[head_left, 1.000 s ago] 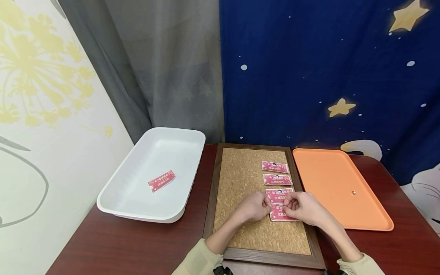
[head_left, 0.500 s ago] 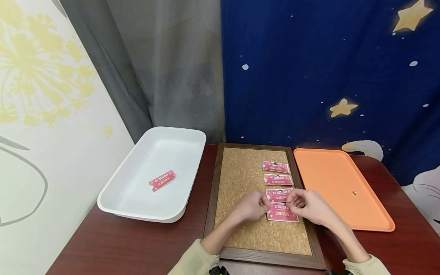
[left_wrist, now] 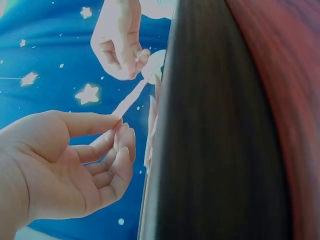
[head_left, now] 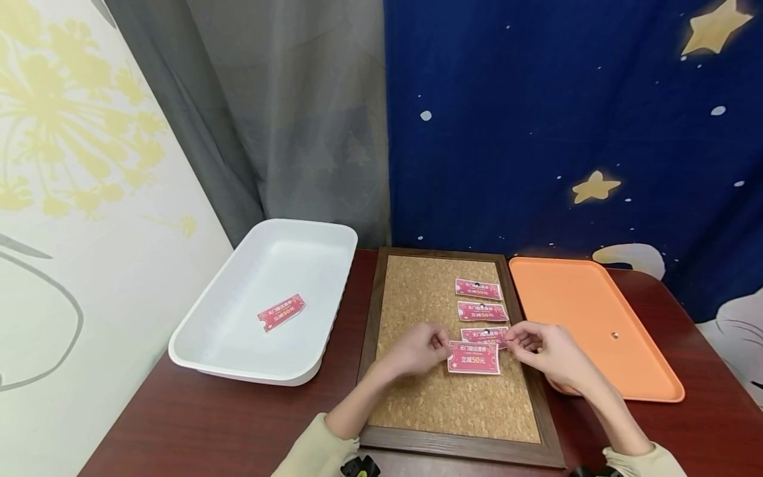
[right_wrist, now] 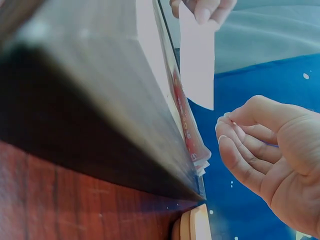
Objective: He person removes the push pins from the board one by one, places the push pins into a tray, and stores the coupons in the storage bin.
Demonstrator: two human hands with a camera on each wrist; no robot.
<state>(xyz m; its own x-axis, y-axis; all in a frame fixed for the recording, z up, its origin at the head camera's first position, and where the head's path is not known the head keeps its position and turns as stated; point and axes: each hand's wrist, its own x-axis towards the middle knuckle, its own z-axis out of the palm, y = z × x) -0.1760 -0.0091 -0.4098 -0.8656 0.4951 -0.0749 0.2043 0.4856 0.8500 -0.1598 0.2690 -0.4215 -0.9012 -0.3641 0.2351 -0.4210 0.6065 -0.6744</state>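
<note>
My left hand pinches the left edge of a pink-and-white paper coupon, held just above the cork board. Seen edge-on in the left wrist view, this coupon runs from my left thumb and fingertips. To the right of it, apart from the paper, my right hand has thumb and fingertips together. A tiny pin seems pinched there, mostly hidden. Behind the held coupon, another coupon is pinned to the board and partly covered. Two more pinned coupons, the nearer one and the farther one, lie beyond.
A white tray on the left contains one loose coupon. On the right, an orange tray bears a small shiny pin. The board's dark wooden frame lies on the reddish-brown table.
My left hand has drawn the coupon leftward and slightly up, off its place low on the board, so it now overlaps the one above. My right hand has moved right, away from it.
</note>
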